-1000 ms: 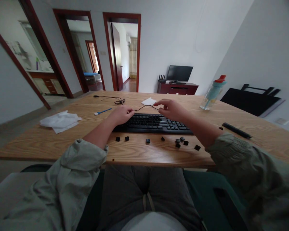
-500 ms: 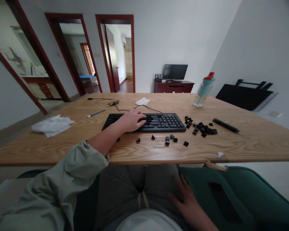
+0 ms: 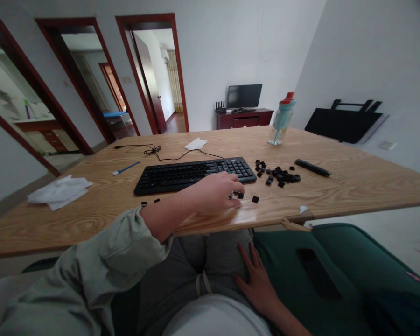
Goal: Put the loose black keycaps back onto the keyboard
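Observation:
My left hand (image 3: 220,191) is at the table's near side, just in front of the black keyboard (image 3: 192,173). Its thumb and fingers are apart, with a few loose black keycaps (image 3: 241,195) between or beside the fingertips; whether it touches one is hard to see. Another keycap (image 3: 255,199) lies just right of it. Two more keycaps (image 3: 157,200) peek out beyond my left forearm. The keyboard has keys on its right block, while part of its left area looks bare. Flat on my thigh rests my right hand (image 3: 257,280), fingers spread, holding nothing.
A pile of keycaps (image 3: 282,175) lies right of the keyboard, near a black bar-shaped object (image 3: 312,167). A bottle (image 3: 282,119) with a red top stands behind. On the left are white tissues (image 3: 59,191) and a blue brush (image 3: 126,168). The keyboard cable (image 3: 154,150) runs along the back.
My left hand has moved off the keyboard, toward me and to the right, down to the loose keycaps. The view has turned slightly right. My right hand stays on my thigh.

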Motion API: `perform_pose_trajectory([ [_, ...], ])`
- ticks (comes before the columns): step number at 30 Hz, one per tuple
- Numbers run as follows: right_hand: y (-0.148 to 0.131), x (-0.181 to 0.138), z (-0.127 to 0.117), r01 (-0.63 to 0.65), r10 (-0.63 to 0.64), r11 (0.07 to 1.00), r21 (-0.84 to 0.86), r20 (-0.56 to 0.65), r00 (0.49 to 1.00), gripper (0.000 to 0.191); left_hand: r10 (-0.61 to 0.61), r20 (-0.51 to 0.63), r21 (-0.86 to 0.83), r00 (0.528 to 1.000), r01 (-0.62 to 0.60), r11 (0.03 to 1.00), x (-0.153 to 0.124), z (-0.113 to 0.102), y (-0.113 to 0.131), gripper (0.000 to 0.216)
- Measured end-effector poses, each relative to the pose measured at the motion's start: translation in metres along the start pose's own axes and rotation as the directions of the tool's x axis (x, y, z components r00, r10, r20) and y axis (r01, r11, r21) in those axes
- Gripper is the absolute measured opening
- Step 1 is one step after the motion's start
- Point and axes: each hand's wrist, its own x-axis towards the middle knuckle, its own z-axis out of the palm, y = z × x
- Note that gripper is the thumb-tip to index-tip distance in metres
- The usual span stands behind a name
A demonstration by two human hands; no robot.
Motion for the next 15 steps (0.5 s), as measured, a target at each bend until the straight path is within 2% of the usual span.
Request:
perform_pose_trajectory([
  [7, -0.005, 0.0, -0.005, -0.003, 0.003, 1.0, 0.0, 0.012, 1.0, 0.08, 0.113, 0.053, 0.077, 0.992, -0.117, 0.99, 0.04, 0.006, 0.015, 0.028],
  [10, -0.003, 0.001, -0.005, -0.009, 0.009, 1.0, 0.001, 0.013, 1.0, 0.08, 0.112, 0.069, 0.1, 0.991, -0.118, 0.988, 0.045, 0.01, 0.014, 0.027],
  [15, -0.003, 0.001, -0.004, -0.007, 0.007, 1.0, 0.004, 0.001, 1.0, 0.08, 0.213, 0.052, 0.119, 0.976, -0.218, 0.969, 0.042, 0.018, 0.016, 0.019],
])
